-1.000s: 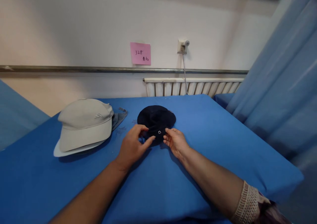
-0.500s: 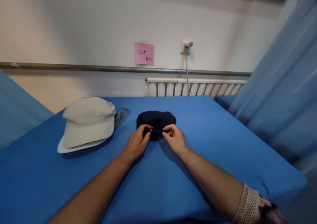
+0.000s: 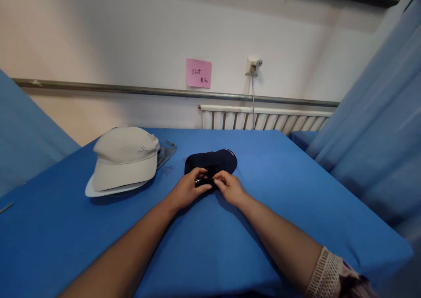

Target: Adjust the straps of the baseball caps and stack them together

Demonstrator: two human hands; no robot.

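Observation:
A dark navy cap (image 3: 210, 159) lies on the blue-covered table in front of me, its brim with small white lettering toward the far right. My left hand (image 3: 189, 188) holds the near edge, where a strap (image 3: 206, 182) shows, between thumb and fingers. Pinched on the same strap, close to the left fingertips, is my right hand (image 3: 229, 187). The fastening itself is too small to make out. To the left sits a stack of caps, with a light beige cap (image 3: 126, 157) on top.
Under the beige cap are a pale brim (image 3: 90, 188) and a grey strap (image 3: 169, 149). Behind the blue table (image 3: 197, 254) are a radiator (image 3: 240, 119), a metal rail (image 3: 131, 89), a pink note (image 3: 199, 73) and a socket with a plug (image 3: 252, 67). A blue curtain (image 3: 371, 135) hangs at the right.
My right hand has moved left along the strap, closer to my left hand. The left thumb now stretches further across the strap. The view has shifted slightly.

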